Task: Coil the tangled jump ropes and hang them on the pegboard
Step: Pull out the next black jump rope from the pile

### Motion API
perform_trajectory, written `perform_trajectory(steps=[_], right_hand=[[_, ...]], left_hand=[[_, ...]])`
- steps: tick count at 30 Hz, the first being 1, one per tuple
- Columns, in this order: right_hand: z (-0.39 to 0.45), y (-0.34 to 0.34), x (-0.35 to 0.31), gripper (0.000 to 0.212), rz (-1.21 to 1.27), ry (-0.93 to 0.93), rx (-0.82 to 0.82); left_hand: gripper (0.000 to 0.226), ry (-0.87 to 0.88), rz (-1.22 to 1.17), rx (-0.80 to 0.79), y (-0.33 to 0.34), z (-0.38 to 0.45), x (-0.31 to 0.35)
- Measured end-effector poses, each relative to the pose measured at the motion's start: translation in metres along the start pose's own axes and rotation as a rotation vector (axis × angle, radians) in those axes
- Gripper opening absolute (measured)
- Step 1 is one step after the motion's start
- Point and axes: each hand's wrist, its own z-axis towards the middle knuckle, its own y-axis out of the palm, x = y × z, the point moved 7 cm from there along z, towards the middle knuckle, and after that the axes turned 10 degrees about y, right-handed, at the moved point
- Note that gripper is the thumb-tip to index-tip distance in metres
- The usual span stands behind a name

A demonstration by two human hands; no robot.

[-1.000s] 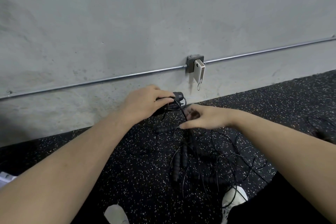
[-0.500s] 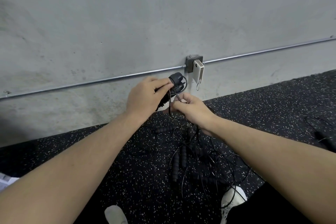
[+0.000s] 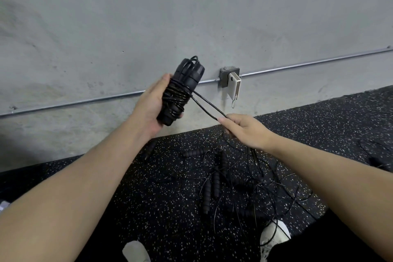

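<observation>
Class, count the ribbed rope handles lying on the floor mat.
5 clearly visible: one far left, one near centre, three in the tangle. The cords may hide more.

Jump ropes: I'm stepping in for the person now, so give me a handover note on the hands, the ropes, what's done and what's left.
Left hand holds the wrapped bundle of handles and cord, raised before the wall.
Right hand pinches the cord loop running taut from the bundle.
Tangled ropes lie on the speckled floor below.
Done: most of one rope wrapped.
Left: finish the wrap, coil the others, hang all. No pegboard in view.
</observation>
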Motion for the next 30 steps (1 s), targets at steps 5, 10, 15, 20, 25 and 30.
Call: perform_trajectory(steps=[5, 10, 15, 20, 25, 30], right_hand=[[0.0, -0.001, 0.009, 0.049, -0.045, 0.118, -0.087], [-0.001, 0.003, 0.013, 0.039, -0.054, 0.205, -0.242], [0.0, -0.016, 0.023, 0.044, -0.036, 0.249, -0.315], [0.002, -0.044, 0.021, 0.076, 0.062, 0.167, -0.283], [-0.001, -0.034, 0.021, 0.042, 0.3, 0.211, -0.387], [-0.006, -0.018, 0.02, 0.047, 0.382, 0.294, -0.492]], left_hand=[[0.034, -0.103, 0.094, -0.267, 0.015, -0.012, -0.008], [0.038, -0.259, 0.176, -0.425, 0.029, -0.027, -0.028], [0.035, -0.225, 0.114, -0.389, 0.025, -0.022, -0.025], [0.041, -0.117, 0.083, -0.231, 0.014, -0.008, -0.016], [0.039, -0.053, -0.029, -0.052, 0.012, -0.002, -0.022], [0.026, 0.02, -0.123, 0.101, 0.008, 0.0, -0.021]])
